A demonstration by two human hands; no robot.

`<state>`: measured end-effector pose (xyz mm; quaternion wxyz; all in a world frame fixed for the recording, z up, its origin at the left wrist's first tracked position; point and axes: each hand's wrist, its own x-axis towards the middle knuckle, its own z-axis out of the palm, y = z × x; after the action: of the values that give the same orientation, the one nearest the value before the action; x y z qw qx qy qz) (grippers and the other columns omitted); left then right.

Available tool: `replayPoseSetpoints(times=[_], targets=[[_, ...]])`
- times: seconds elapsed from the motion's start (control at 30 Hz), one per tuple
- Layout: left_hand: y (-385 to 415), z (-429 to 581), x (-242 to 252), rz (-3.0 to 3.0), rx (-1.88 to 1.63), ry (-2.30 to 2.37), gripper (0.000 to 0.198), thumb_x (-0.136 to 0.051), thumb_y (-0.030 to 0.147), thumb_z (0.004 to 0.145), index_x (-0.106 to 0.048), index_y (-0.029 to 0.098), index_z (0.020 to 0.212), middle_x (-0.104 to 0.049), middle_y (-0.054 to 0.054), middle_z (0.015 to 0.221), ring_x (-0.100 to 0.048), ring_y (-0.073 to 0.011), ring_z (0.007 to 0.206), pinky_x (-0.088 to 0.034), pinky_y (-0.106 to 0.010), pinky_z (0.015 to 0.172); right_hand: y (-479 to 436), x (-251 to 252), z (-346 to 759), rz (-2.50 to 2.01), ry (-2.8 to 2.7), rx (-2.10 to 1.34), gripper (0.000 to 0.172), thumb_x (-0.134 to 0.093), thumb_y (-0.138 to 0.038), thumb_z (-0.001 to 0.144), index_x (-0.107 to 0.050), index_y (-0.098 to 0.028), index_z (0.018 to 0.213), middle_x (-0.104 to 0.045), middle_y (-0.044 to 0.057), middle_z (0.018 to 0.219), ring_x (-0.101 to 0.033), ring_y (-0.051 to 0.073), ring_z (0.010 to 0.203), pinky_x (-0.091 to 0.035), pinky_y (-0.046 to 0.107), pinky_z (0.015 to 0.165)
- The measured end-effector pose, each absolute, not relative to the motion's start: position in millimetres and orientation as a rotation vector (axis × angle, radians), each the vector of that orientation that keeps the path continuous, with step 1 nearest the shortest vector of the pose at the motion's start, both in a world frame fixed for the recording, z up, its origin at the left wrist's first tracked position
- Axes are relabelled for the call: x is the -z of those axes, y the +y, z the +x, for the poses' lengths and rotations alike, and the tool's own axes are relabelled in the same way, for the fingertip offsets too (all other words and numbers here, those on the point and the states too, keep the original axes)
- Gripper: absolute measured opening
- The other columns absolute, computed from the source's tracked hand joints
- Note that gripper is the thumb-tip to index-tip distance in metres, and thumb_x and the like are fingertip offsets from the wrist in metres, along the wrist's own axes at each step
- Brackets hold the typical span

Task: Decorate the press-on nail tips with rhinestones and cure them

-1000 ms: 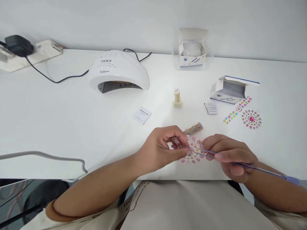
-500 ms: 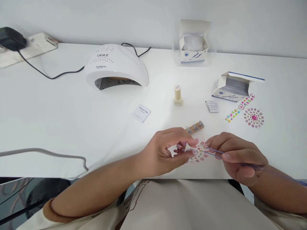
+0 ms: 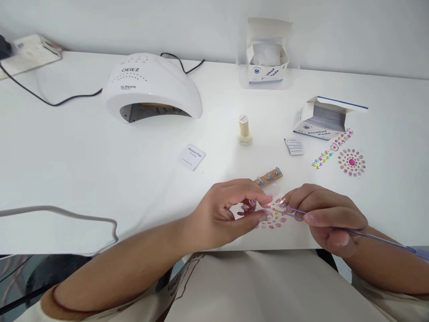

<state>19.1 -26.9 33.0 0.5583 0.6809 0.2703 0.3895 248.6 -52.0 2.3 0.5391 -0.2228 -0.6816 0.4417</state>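
Observation:
My right hand (image 3: 330,219) is closed around blue-purple tweezers (image 3: 375,237), their thin tips reaching left toward my left fingertips. Between and below my hands is a clear gem sticker sheet (image 3: 276,220) with rings of pink oval stones. My left hand (image 3: 228,214) is curled at the sheet's left side, thumb and index fingertips close to the tweezer tips. It appears to pinch the sheet, whose left part is hidden by the fingers. Whether a stone sits in the tweezer tips is too small to tell. Just behind lies a wooden strip with metal clips (image 3: 270,176).
A white nail lamp (image 3: 154,87) stands back left, with a nail polish bottle (image 3: 244,131) near the middle. Alcohol pad packets (image 3: 192,156) and two boxes (image 3: 320,118) lie about. Heart stickers (image 3: 331,150) and a round gem sheet (image 3: 351,162) lie at right.
The view has shifted slightly, so the table items sit a little further left. The tweezers have moved left, their tips now closer to my left fingertips. Both hands keep their grips.

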Motion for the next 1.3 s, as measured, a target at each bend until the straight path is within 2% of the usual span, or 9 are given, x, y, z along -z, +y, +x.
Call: replayPoseSetpoints(times=[0.07, 0.13, 0.33, 0.83, 1.3], targets=[[-27, 19, -33, 1.605, -0.923, 0.629, 0.024, -0.066, 0.004, 0.078, -0.066, 0.018, 0.098, -0.068, -0.004, 0.080, -0.061, -0.0110, 0.066, -0.051, -0.022, 0.056, -50, -3, 248, -0.377, -1.702, -0.966, 0.041, -0.044, -0.034, 0.093, -0.061, -0.017, 0.125, -0.060, 0.008, 0.073, -0.063, 0.021, 0.074, -0.059, 0.043, 0.068], [-27, 19, -33, 1.607, -0.922, 0.625, 0.023, -0.066, 0.004, 0.079, -0.067, 0.018, 0.098, -0.068, -0.004, 0.079, -0.062, -0.0111, 0.066, -0.052, -0.022, 0.056, -48, -3, 247, -0.330, -1.722, -0.943, 0.043, -0.041, -0.031, 0.093, -0.058, -0.012, 0.128, -0.058, 0.009, 0.075, -0.062, 0.022, 0.075, -0.059, 0.044, 0.068], [-27, 19, -33, 1.613, -0.929, 0.604, 0.025, -0.065, 0.002, 0.078, -0.066, 0.017, 0.098, -0.067, -0.004, 0.079, -0.062, -0.0111, 0.067, -0.052, -0.023, 0.057, -46, -3, 246, -0.355, -1.713, -0.972, 0.041, -0.041, -0.036, 0.094, -0.060, -0.018, 0.126, -0.058, 0.007, 0.073, -0.062, 0.020, 0.072, -0.059, 0.041, 0.066], [-27, 18, -31, 1.644, -0.920, 0.590, 0.023, -0.064, 0.001, 0.079, -0.065, 0.015, 0.097, -0.068, -0.005, 0.078, -0.061, -0.0104, 0.067, -0.051, -0.022, 0.058, -45, -9, 235, -0.321, -1.513, -1.115, 0.040, -0.041, -0.033, 0.095, -0.066, -0.011, 0.117, -0.056, 0.007, 0.071, -0.058, 0.019, 0.070, -0.057, 0.041, 0.061], [-28, 19, -31, 1.649, -0.927, 0.562, 0.023, -0.063, 0.001, 0.079, -0.066, 0.014, 0.097, -0.069, -0.006, 0.078, -0.062, -0.0112, 0.067, -0.052, -0.023, 0.057, -42, -11, 237, -0.306, -1.484, -1.235, 0.040, -0.041, -0.033, 0.095, -0.066, -0.011, 0.118, -0.055, 0.007, 0.071, -0.057, 0.019, 0.072, -0.055, 0.040, 0.062]])
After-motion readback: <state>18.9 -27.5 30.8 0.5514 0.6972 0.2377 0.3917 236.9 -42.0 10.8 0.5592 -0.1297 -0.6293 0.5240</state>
